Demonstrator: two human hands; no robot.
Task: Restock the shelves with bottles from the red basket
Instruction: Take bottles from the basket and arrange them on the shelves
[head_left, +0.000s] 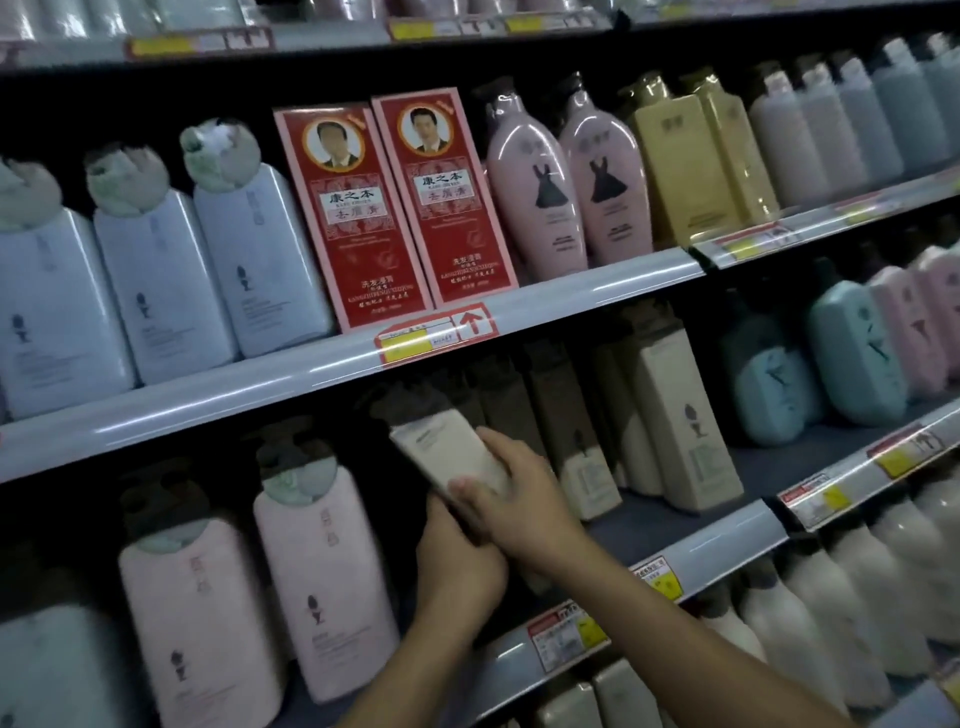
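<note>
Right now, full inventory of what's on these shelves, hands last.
red boxes: 2, red with a portrait label, middle shelf centre.
pale blue bottles: 3 in front, middle shelf left.
pink dress-print bottles: 2, middle shelf, right of the boxes.
yellow bottles: 2 visible, middle shelf right.
grey bottles: several, blurred, far right.
pink pump bottles: 2, lower shelf left.
beige bottles: several, lower shelf centre.
teal bottle: 1 clear, lower shelf right.
held beige bottle: 1, tilted, at the lower shelf.
left hand: grips its base.
right hand: grips its side.
</note>
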